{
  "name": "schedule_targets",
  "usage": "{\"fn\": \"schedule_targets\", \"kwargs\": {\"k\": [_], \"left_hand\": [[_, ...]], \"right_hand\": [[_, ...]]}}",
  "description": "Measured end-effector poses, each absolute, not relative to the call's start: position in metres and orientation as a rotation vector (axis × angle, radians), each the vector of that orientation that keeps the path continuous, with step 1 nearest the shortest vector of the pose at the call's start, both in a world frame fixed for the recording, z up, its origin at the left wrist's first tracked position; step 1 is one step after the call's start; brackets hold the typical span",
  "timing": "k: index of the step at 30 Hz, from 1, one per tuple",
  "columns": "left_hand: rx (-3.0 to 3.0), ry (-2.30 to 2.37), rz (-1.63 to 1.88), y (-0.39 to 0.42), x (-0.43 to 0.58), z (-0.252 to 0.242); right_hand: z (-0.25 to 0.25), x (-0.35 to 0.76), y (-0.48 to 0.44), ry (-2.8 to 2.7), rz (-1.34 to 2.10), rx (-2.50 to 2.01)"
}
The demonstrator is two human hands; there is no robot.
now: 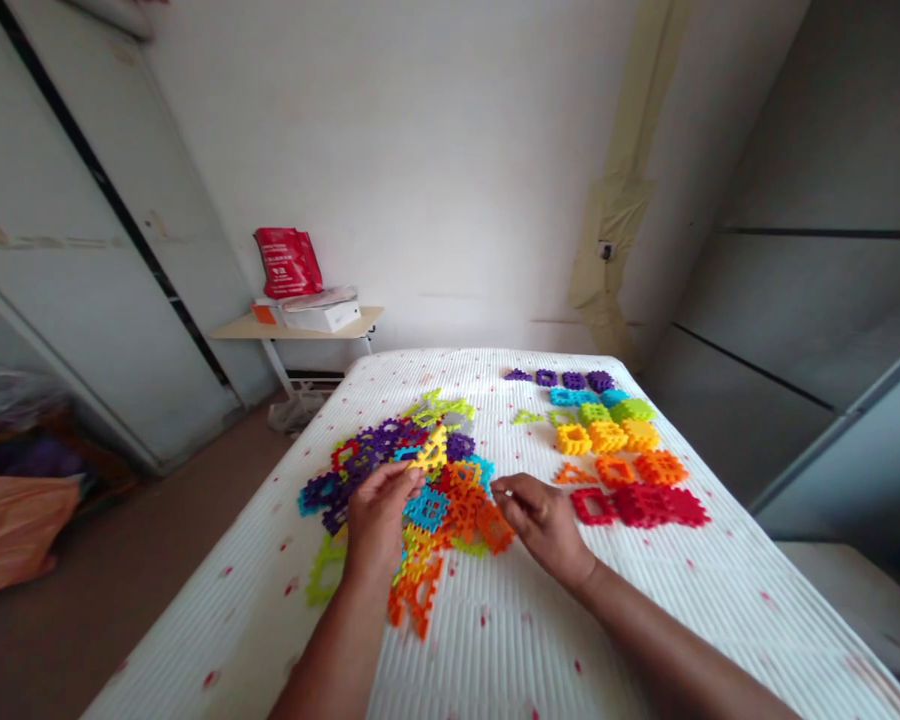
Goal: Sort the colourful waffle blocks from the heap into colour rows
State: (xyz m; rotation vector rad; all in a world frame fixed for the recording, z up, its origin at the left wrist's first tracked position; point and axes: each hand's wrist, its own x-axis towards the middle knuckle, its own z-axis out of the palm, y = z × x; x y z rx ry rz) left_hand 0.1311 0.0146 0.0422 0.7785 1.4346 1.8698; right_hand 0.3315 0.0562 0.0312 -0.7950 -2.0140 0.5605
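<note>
A loose heap of coloured plastic interlocking tiles (412,475) lies on the white bedspread (570,620). My left hand (377,520) rests on the heap's near left side, fingers curled at a yellow tile (429,455). My right hand (544,525) sits just right of the heap, fingertips pinched at an orange tile (487,520). Further right lie sorted rows of tiles: purple (574,380), blue and green (600,405), yellow (606,436), orange (630,468) and red (645,505).
A small side table (300,328) with a red bag (287,262) and a white box stands past the bed's far left corner. Wardrobe doors (82,280) run along the left, grey panels on the right. An orange bag (15,530) lies on the floor at left.
</note>
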Motion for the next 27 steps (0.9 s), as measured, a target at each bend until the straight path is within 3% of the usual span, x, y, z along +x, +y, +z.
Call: {"fn": "schedule_targets", "kwargs": {"k": [7, 19, 23, 27], "left_hand": [[1.501, 1.586, 1.79, 0.001, 0.168, 0.026], [2.037, 1.674, 1.851, 0.0, 0.172, 0.02], [2.077, 1.688, 1.784, 0.001, 0.172, 0.019], [2.021, 1.695, 1.83, 0.003, 0.165, 0.014]], "right_hand": [[0.049, 0.301, 0.048, -1.61, 1.229, -0.788], [0.061, 0.29, 0.051, -1.279, 1.573, -0.791], [0.065, 0.295, 0.072, -1.622, 1.267, -0.894], [0.079, 0.32, 0.118, -2.238, 0.277, -1.415]]}}
